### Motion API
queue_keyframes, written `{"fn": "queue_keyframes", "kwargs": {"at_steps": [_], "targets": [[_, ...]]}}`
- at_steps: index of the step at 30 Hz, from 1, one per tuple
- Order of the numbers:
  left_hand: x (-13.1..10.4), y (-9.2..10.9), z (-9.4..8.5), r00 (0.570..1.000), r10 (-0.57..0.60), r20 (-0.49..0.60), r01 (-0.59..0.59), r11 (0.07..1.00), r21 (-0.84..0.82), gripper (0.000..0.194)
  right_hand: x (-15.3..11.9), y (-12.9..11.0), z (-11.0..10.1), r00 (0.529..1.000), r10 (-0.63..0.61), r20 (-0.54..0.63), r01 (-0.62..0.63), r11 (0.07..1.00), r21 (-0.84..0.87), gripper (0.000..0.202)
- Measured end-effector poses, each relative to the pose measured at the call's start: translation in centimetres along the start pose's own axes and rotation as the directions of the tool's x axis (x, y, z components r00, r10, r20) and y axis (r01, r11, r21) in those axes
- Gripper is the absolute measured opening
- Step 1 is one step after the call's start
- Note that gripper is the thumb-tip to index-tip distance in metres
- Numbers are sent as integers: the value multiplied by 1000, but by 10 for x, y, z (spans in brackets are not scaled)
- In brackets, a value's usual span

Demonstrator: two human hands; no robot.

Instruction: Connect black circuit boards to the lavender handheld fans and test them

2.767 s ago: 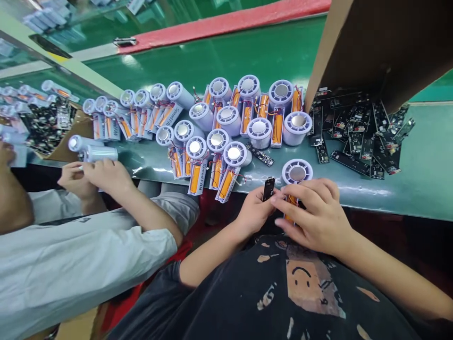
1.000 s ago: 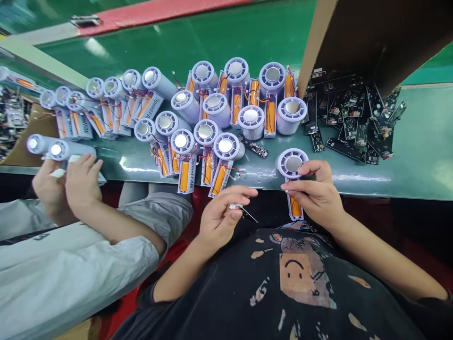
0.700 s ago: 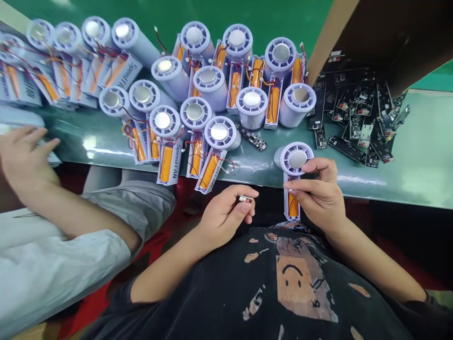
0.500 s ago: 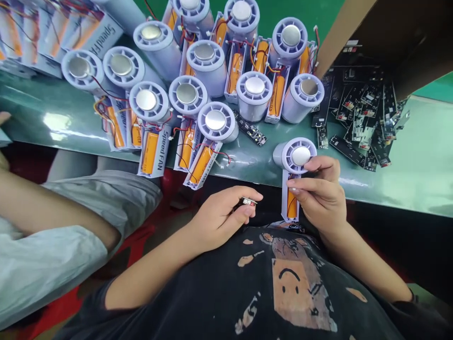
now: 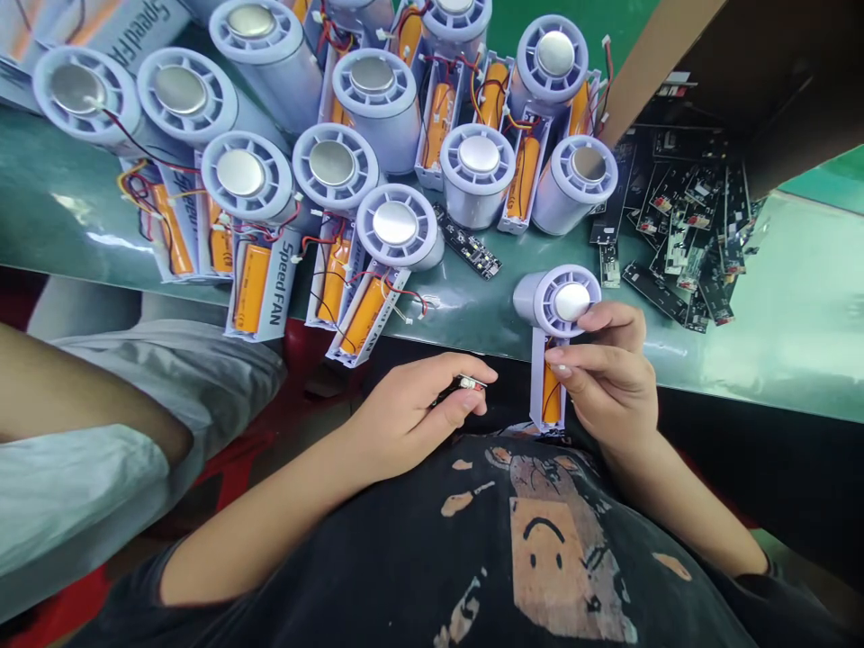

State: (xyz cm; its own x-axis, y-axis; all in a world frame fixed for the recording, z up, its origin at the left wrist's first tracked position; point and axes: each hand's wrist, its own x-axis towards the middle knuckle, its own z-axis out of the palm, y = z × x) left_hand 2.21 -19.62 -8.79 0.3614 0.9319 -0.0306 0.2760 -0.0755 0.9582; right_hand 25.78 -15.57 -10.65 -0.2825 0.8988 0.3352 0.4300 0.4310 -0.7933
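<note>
Left hand (image 5: 411, 414), left of the cylindrical, spoke-rimmed plastic fan (image 5: 548, 301), clamps a slim black circuit board (image 5: 471, 384); right hand (image 5: 616, 387), at the fan, pinches a tiny white piece (image 5: 563, 370).

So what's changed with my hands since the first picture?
Your left hand has moved left, away from your right hand, still gripping the circuit board, now turned so its connector end shows. Your right hand now pinches a small white piece. The co-worker's hands have left the view. The fan unit remains at the table edge, beyond your right fingertips.
</note>
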Motion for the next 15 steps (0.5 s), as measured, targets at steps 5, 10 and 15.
{"fn": "queue_keyframes", "kwargs": {"at_steps": [5,10,15], "targets": [[2,-1,0,1000,13,-8,-13,1000,14,16,0,1,0,999,-36,-10,36,997,72,18],[2,0,1,1000,3,-21,-2,1000,30,16,-1,0,0,1000,0,-8,0,1000,25,15],[-1,-1,3,999,-2,-54,3,1000,17,17,0,0,0,999,-38,-10,39,997,61,18]]}}
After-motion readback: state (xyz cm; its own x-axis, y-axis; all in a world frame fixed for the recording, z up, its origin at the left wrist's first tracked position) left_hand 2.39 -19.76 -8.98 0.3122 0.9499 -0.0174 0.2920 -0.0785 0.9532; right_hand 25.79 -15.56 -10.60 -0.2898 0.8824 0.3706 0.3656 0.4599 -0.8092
